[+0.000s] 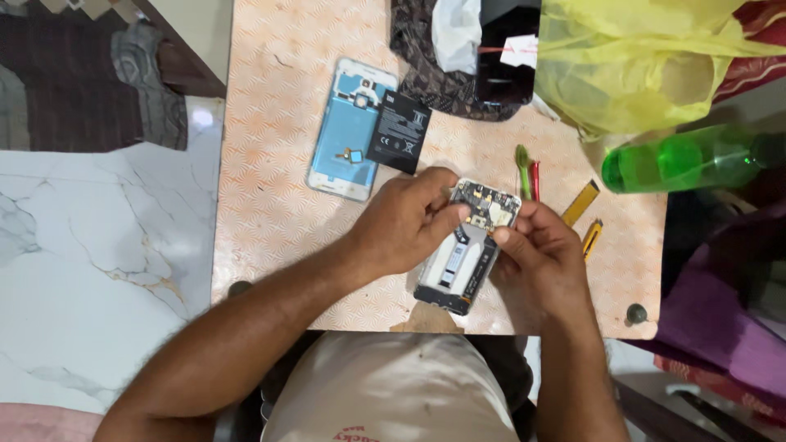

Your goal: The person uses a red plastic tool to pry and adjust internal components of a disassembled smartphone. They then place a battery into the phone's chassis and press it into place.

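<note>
An opened phone body (458,266) with its circuit board exposed lies tilted on the patterned table (270,188). My left hand (405,221) pinches the phone's upper left side, thumb and fingers at the board. On the right, my right hand (544,258) grips the phone's edge, its fingertips touching a small part near the top of the board. A blue-lined back cover (344,135) lies at the upper left, with a black battery (399,131) leaning on its right edge.
Green and red plastic pry tools (524,168) and yellow tools (583,213) lie by my right hand. A green bottle (688,160) lies at the right, a yellow plastic bag (630,57) and a dark patterned pouch (434,78) at the back. Marble floor (90,270) is at the left.
</note>
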